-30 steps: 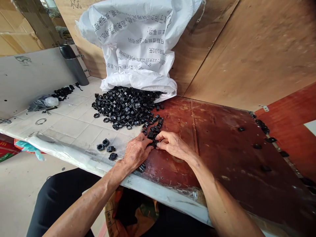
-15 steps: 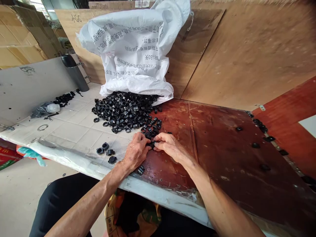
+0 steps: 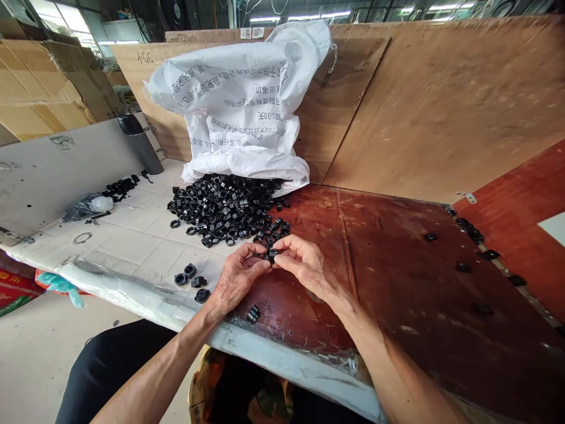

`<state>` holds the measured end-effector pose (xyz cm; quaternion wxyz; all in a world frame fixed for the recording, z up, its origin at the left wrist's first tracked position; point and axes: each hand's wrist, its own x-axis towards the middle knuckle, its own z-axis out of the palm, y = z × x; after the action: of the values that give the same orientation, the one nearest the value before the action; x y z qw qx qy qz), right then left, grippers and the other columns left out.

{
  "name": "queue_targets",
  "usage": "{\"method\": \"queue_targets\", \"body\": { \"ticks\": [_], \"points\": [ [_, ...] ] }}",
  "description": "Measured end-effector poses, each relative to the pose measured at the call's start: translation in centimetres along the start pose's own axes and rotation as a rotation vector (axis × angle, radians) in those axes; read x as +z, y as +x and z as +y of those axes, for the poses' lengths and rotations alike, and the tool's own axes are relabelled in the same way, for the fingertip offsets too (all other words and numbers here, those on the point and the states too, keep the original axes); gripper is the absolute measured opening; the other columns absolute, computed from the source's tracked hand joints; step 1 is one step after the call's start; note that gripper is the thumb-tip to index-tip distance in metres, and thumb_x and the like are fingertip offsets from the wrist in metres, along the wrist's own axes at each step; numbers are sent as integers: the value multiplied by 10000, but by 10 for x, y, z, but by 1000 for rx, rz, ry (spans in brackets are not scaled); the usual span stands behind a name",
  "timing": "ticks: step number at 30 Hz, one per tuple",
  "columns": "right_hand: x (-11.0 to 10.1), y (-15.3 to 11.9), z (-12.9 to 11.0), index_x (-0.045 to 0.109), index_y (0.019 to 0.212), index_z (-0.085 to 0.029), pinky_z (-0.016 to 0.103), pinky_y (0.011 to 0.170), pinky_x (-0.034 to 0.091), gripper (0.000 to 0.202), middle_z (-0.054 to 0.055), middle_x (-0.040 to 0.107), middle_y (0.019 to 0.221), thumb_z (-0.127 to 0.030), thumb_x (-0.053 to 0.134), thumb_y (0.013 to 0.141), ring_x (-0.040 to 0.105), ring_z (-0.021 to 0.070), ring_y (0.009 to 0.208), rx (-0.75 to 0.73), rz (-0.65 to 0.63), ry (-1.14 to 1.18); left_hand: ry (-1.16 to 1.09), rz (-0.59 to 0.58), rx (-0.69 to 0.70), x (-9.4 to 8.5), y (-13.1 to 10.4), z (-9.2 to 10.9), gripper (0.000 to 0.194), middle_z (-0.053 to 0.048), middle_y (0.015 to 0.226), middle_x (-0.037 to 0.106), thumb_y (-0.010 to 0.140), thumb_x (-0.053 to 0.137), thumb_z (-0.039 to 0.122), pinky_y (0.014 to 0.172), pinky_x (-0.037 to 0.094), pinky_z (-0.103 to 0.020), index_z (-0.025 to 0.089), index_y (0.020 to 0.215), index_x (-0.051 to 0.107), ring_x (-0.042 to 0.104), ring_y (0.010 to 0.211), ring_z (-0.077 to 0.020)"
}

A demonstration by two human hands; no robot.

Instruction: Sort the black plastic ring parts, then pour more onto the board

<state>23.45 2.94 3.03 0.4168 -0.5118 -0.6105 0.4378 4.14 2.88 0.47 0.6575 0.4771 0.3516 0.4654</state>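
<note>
A small black part (image 3: pixel 271 255) is gripped between the fingertips of both hands: its one side is pinched by the left hand (image 3: pixel 241 272), the other by the right hand (image 3: pixel 304 265). It is held over the middle of the desk (image 3: pixel 304 297), just in front of a pile of black rings (image 3: pixel 225 206) heaped toward the back edge. Behind the pile, a white woven bag (image 3: pixel 242 132) is leaned against a wooden board (image 3: pixel 410 106). Chinese print is borne on the bag upside down; "30天" and "日期或批号:包装喷码" can be read, while other lines are lost in folds. Handwritten marks are seen near the board's upper left corner. Four loose black pieces (image 3: pixel 198 282) are grouped left of the left hand, toward the front edge, and another black piece (image 3: pixel 253 314) is set close to that edge. A dark bottle (image 3: pixel 143 147) is stood at the back left corner; no label can be made out on it. More black parts (image 3: pixel 468 228) are strung along the right edge.
</note>
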Motion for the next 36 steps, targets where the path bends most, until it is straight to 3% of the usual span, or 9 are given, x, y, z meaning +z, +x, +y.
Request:
{"method": "queue_targets", "body": {
  "ticks": [4, 8, 12, 17, 21, 24, 30, 33, 36],
  "points": [
    [3, -1, 1, 698, 973, -204, 264, 644, 451, 148, -8, 682, 770, -294, 636, 873, 602, 141, 675, -171, 38, -117, 18, 62, 52, 0, -1, 3, 438, -28, 954, 726, 786, 918, 381, 761, 546, -250, 183, 1071, 650, 681, 821, -143],
    [5, -3, 0, 702, 965, -213, 278, 722, 493, 103, 26, 711, 908, -243, 622, 909, 636, 150, 749, -307, 55, -197, 142, 96, 183, 0, 0, 0, 327, -33, 1025, 681, 820, 876, 360, 801, 554, -265, 193, 1033, 693, 646, 868, -146],
    [7, -4, 1, 694, 968, -220, 284, 723, 523, 83, 31, 717, 892, -274, 643, 929, 663, 167, 756, -303, 60, -229, 212, 85, 325, -2, 2, -4, 266, -54, 1081, 660, 841, 859, 373, 910, 576, -320, 204, 989, 716, 656, 1007, -192],
    [11, -6, 4, 659, 1123, -238, 281, 665, 532, 180, 21, 738, 862, -344, 603, 989, 697, 168, 682, -250, 40, -216, 228, 82, 433, -5, 3, -9, 172, -48, 1082, 662, 878, 849, 304, 993, 557, -342, 223, 979, 736, 652, 1053, -188],
    [9, -7, 1, 670, 1042, -233, 279, 688, 524, 135, -1, 698, 758, -328, 584, 1000, 685, 165, 670, -262, 8, -244, 184, 93, 404, -6, 2, -10, 206, -52, 1090, 673, 835, 885, 320, 1003, 563, -352, 213, 947, 749, 661, 1067, -195],
    [6, -7, -1, 693, 1003, -230, 279, 707, 516, 106, 6, 706, 796, -281, 608, 968, 671, 168, 719, -272, 10, -243, 152, 100, 318, -4, -1, -7, 235, -54, 1095, 698, 811, 896, 337, 1014, 564, -354, 199, 935, 752, 677, 1070, -200],
    [5, -4, -1, 748, 998, -232, 299, 783, 525, 134, 44, 728, 1013, -226, 640, 919, 673, 178, 852, -349, 27, -158, 82, 122, 179, 0, -4, -1, 377, -38, 1020, 720, 792, 909, 355, 788, 573, -265, 186, 1066, 713, 665, 828, -137],
    [6, -3, -3, 765, 915, -224, 291, 745, 522, 106, 42, 720, 972, -284, 678, 911, 674, 177, 837, -299, 59, -63, 36, 124, 191, 1, -3, -1, 427, -36, 1005, 715, 756, 939, 352, 768, 568, -246, 178, 1067, 702, 658, 805, -125],
    [8, -4, -3, 752, 920, -225, 288, 774, 529, 90, 22, 738, 939, -246, 679, 873, 686, 173, 844, -267, 78, -18, 50, 120, 167, 2, -3, -1, 426, -32, 948, 719, 759, 941, 360, 749, 566, -243, 169, 1057, 703, 656, 778, -124]
  ]
}}
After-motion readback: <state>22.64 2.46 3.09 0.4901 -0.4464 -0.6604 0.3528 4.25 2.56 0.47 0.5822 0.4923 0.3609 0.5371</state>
